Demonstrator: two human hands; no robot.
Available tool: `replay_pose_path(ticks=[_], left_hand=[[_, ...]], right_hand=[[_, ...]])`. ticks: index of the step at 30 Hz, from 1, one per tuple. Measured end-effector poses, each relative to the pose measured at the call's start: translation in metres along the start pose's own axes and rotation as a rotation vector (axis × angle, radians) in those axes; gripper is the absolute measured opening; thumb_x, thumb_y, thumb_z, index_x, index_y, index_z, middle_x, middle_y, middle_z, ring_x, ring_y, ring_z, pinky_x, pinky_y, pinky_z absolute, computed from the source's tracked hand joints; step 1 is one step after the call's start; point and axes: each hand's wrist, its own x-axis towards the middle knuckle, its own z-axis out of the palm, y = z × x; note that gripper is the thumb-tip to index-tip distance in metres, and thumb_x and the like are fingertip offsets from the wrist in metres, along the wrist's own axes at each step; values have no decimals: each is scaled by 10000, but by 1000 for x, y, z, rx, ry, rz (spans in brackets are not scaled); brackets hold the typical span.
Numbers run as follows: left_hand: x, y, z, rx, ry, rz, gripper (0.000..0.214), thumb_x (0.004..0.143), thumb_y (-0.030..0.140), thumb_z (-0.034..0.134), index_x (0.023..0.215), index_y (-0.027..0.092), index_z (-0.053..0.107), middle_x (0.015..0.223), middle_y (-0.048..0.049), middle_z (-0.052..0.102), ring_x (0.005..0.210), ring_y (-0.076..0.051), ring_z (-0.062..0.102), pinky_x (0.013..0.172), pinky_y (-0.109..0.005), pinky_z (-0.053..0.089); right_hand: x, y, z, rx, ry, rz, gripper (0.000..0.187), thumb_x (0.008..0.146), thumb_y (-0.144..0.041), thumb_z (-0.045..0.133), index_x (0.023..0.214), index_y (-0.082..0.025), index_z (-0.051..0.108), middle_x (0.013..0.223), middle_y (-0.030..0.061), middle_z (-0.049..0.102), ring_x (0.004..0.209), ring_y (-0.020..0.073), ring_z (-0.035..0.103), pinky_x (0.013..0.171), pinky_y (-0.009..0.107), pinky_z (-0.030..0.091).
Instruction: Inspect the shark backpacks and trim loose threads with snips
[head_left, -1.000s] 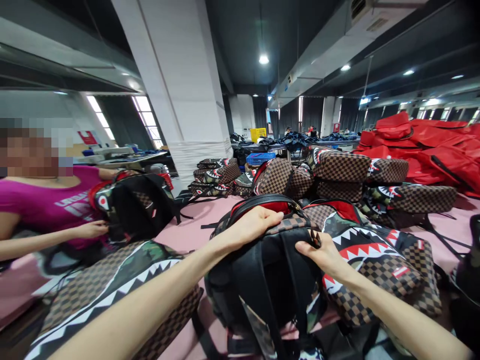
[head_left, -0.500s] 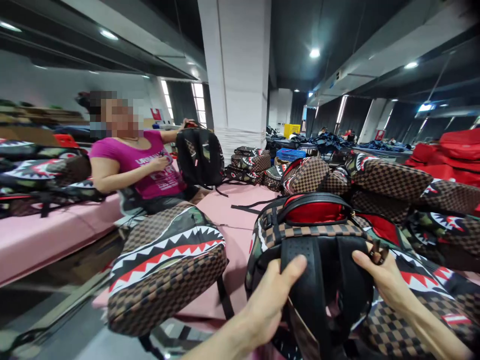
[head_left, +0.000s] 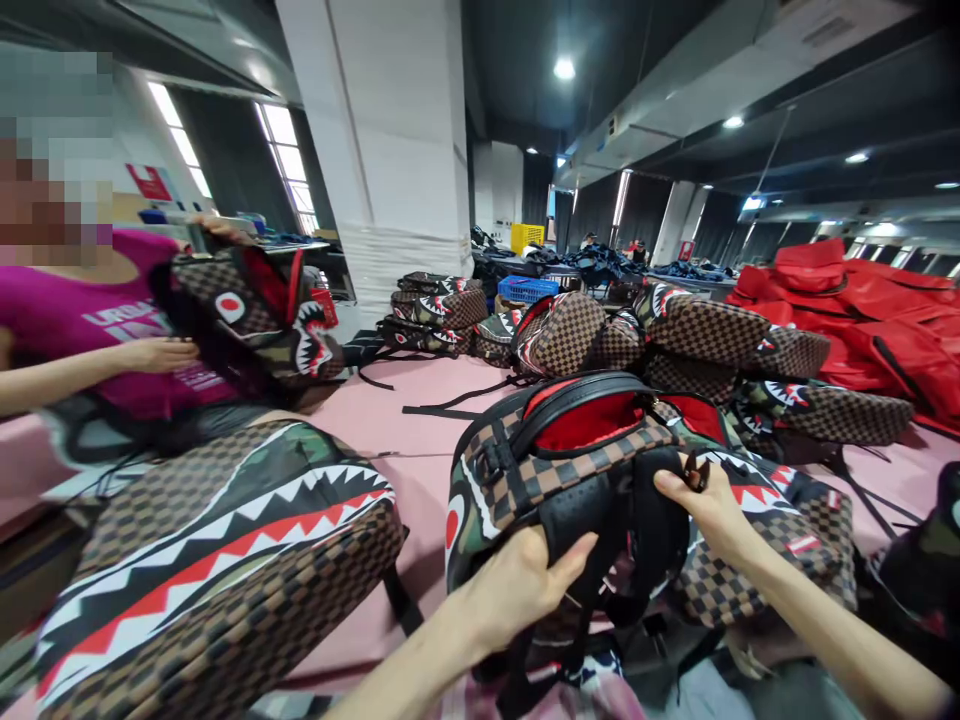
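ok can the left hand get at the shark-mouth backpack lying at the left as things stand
Probably yes: pink table lies between the left hand and the shark-mouth backpack, and nothing seems to block the way. The hand would likely first have to leave the shoulder strap.

Left hand (head_left: 517, 575) and right hand (head_left: 712, 510): ungloved, slender fingers, nail detail too small to make out. Left forearm (head_left: 420, 655) and right forearm (head_left: 817, 620) bare up to the frame edge, slim, narrowing towards the wrist. Pale pink cloth (head_left: 600, 695) at lower edge; cannot tell whether worn.
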Motion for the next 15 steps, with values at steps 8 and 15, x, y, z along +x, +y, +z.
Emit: replay_pose_path(ticks=[8, 15], left_hand=[[0, 26, 8, 152, -90, 32, 457, 832, 491, 448, 1078, 179, 675, 900, -123, 707, 907, -277, 656, 784, -320, 514], [1, 32, 43, 183, -139, 115, 445, 876, 435, 377, 1147, 205, 644, 816, -131, 702, 737, -264, 672, 704, -332, 530]], right_hand=[[-2, 30, -21, -1, 41, 15, 310, 689, -473, 673, 777, -179, 626, 721, 52, 636, 678, 204, 588, 631, 309, 496], [4, 24, -56, -322, 51, -92, 304, 708, -502, 629, 728, -199, 630, 686, 51, 641, 658, 234, 603, 596, 329, 481]])
